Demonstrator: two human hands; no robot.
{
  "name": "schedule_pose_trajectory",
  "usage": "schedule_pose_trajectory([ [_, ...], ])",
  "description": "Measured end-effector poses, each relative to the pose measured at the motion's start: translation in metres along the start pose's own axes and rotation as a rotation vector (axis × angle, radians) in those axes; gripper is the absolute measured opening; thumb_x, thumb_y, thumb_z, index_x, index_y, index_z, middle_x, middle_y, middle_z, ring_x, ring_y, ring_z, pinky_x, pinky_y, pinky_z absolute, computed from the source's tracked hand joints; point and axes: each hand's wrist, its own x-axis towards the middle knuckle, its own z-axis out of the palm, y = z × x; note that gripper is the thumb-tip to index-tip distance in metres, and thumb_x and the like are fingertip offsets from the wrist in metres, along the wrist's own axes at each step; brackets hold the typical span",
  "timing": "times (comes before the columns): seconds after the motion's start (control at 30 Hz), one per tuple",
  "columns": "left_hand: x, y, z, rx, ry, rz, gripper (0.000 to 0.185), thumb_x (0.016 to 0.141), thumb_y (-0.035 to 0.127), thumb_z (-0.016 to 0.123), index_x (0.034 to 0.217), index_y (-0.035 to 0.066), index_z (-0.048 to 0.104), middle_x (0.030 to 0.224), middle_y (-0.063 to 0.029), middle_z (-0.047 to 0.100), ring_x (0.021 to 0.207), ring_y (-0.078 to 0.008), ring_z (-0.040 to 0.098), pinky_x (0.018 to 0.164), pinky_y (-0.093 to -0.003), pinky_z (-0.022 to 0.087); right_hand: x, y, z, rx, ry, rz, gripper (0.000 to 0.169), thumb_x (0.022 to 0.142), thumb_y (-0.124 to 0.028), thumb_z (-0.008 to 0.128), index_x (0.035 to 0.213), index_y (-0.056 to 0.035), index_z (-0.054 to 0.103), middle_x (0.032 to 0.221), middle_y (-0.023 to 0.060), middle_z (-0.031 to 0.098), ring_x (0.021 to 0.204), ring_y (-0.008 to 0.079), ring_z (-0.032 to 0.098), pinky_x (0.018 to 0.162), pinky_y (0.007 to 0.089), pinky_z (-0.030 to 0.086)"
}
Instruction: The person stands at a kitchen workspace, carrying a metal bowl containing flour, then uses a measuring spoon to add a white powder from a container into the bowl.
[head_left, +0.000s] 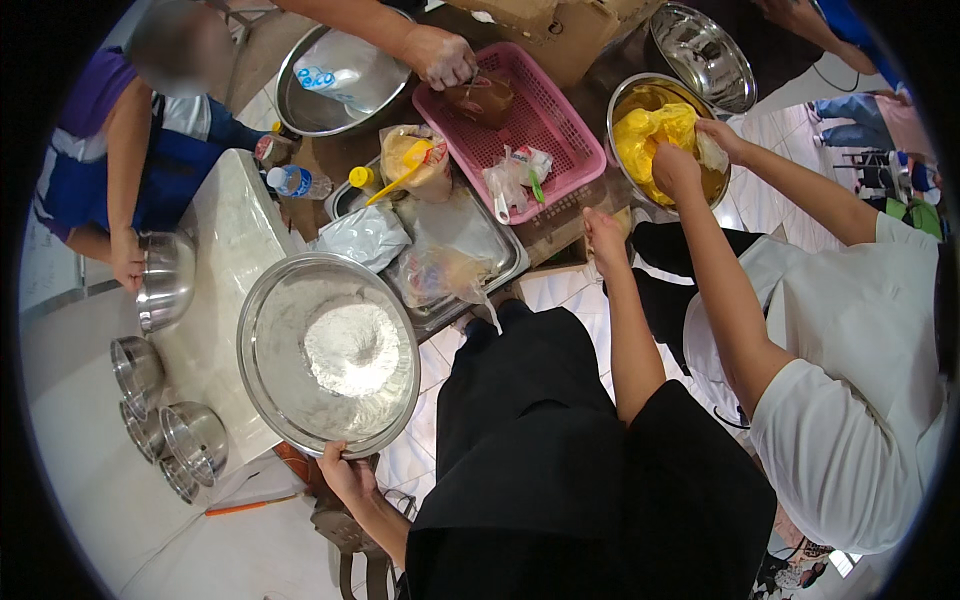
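My left hand (350, 477) grips the near rim of a wide stainless steel bowl (259, 360), thumb over the edge. A mound of white flour (352, 349) lies in the bowl, with a shallow hollow on top. The bowl is tilted towards me beside a pale covered table (232, 202). My right hand (604, 238) hangs near the dark table's edge, fingers curled, with nothing visible in it. Left of that hand is a metal tray (517, 259) holding a clear plastic bag (446, 274), a silvery packet (364, 236) and a bag of beige powder (416, 165) with a yellow scoop (416, 154).
A co-worker's floury hand (442, 60) reaches into a pink basket (577, 176). On the right, another person's hands (679, 172) handle yellow plastic in a steel bowl (615, 97). At left, a person holds a metal bowl (166, 281); several smaller bowls (193, 442) stand nearby.
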Motion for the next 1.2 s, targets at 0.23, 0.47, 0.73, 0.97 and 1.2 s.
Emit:
schedule_pose_trajectory([
  [0.23, -0.004, 0.002, 0.004, 0.041, 0.011, 0.006, 0.029, 0.068, 0.0, 0.046, 0.096, -0.008, 0.048, 0.096, -0.0141, 0.054, 0.086, -0.0257, 0.057, 0.075, -0.0388, 0.05, 0.007, 0.029, -0.01, -0.733, 0.266, -0.295, 0.013, 0.075, -0.015, 0.058, 0.079, -0.0043, 0.063, 0.071, 0.0188, 0.059, 0.062, 0.03, 0.058, 0.059, 0.0379, 0.044],
  [0.47, 0.006, 0.003, -0.008, -0.017, -0.008, -0.017, 0.033, 0.067, -0.004, 0.046, 0.099, -0.009, 0.046, 0.095, -0.0141, 0.054, 0.083, -0.0233, 0.057, 0.071, -0.0349, 0.051, -0.019, 0.036, -0.029, -1.101, 0.25, -0.195, 0.016, 0.074, -0.018, 0.058, 0.082, -0.0061, 0.065, 0.079, 0.0182, 0.062, 0.067, 0.0338, 0.06, 0.063, 0.0404, 0.046],
  [0.73, 0.008, 0.001, -0.005, -0.016, -0.003, -0.004, 0.042, 0.067, -0.003, 0.045, 0.109, -0.005, 0.041, 0.1, -0.0143, 0.052, 0.084, -0.0251, 0.058, 0.071, -0.0353, 0.052, -0.047, 0.033, -0.027, -1.389, 0.207, 0.201, 0.021, 0.073, -0.021, 0.059, 0.087, -0.0072, 0.065, 0.096, 0.0124, 0.062, 0.095, 0.0281, 0.057, 0.082, 0.0482, 0.039],
  [0.97, 0.008, 0.005, -0.002, -0.02, 0.004, -0.042, 0.036, 0.068, -0.003, 0.045, 0.103, -0.008, 0.044, 0.093, -0.0148, 0.054, 0.079, -0.0252, 0.059, 0.069, -0.0355, 0.052, -0.05, 0.041, -0.032, -1.323, -0.062, 0.3, 0.033, 0.072, -0.021, 0.059, 0.105, -0.0141, 0.058, 0.116, 0.0097, 0.054, 0.112, 0.0258, 0.047, 0.085, 0.0542, 0.032],
  [1.2, 0.008, 0.009, -0.002, -0.035, -0.029, -0.01, 0.034, 0.068, -0.003, 0.045, 0.102, -0.01, 0.045, 0.093, -0.0158, 0.055, 0.078, -0.0248, 0.059, 0.069, -0.035, 0.051, -0.046, 0.039, -0.029, -1.272, -0.073, 0.294, 0.028, 0.073, -0.023, 0.058, 0.099, -0.0122, 0.061, 0.108, 0.0132, 0.058, 0.106, 0.0295, 0.052, 0.085, 0.0537, 0.032],
])
